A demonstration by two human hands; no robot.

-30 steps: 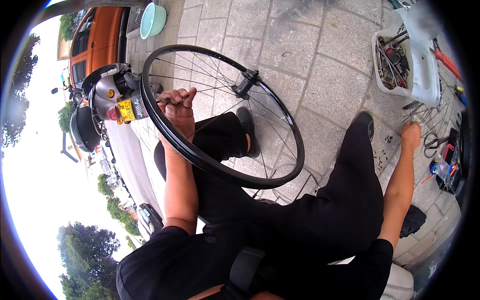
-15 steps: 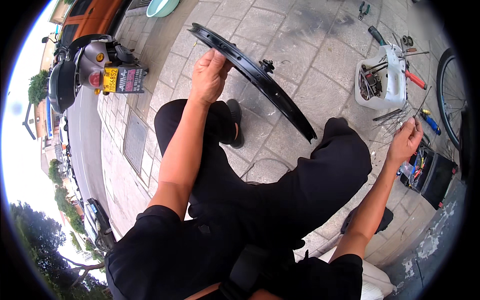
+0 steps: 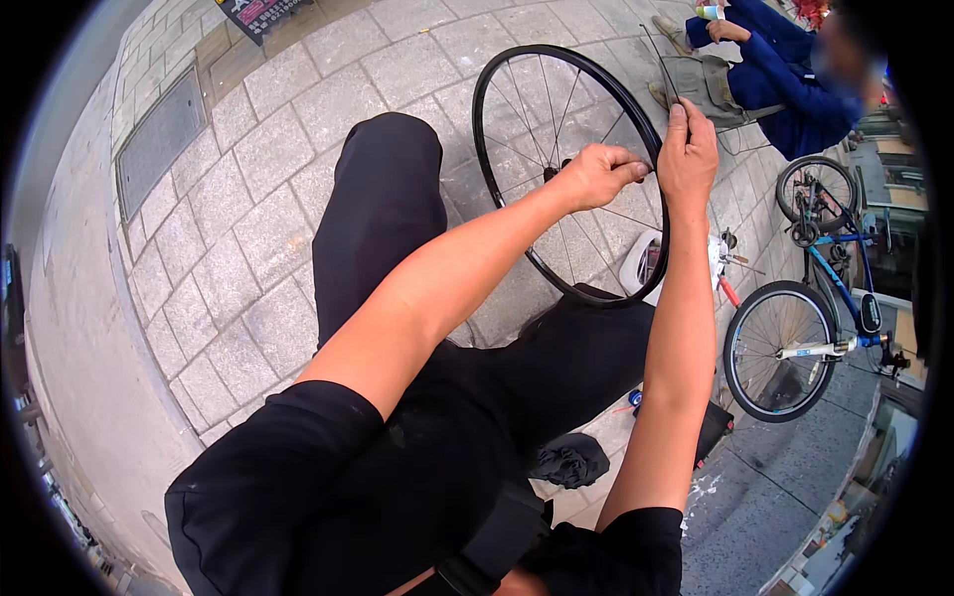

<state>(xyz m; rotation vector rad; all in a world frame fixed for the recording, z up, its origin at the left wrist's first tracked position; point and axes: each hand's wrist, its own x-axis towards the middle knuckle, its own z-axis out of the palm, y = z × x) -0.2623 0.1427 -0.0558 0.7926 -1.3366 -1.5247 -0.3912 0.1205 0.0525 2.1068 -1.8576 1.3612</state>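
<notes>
A black bicycle wheel (image 3: pixel 542 49) with thin spokes and a dark hub (image 3: pixel 551 174) stands tilted in front of me, its lower rim by my right knee. My left hand (image 3: pixel 599 179) reaches across the spokes, its thumb and fingers pinched against the inner side of the rim; whatever they hold is too small to make out. Just outside the same stretch of rim, my right hand (image 3: pixel 688 164) is closed on a thin dark spoke (image 3: pixel 661 62) that points up and away. The palm side of the right hand is hidden.
A white cut-open container (image 3: pixel 641 260) of tools sits behind the wheel, a red-handled tool (image 3: pixel 730 291) beside it. A blue bicycle (image 3: pixel 825 273) stands at right. Far right, a seated person in dark blue (image 3: pixel 785 94) holds a cup. A metal cover (image 3: pixel 161 139) lies in the paving at left.
My right hand has come up from beside the container to the rim with the spoke. My left hand has moved from the rim's upper side to its inner right side. The wheel has turned face-on.
</notes>
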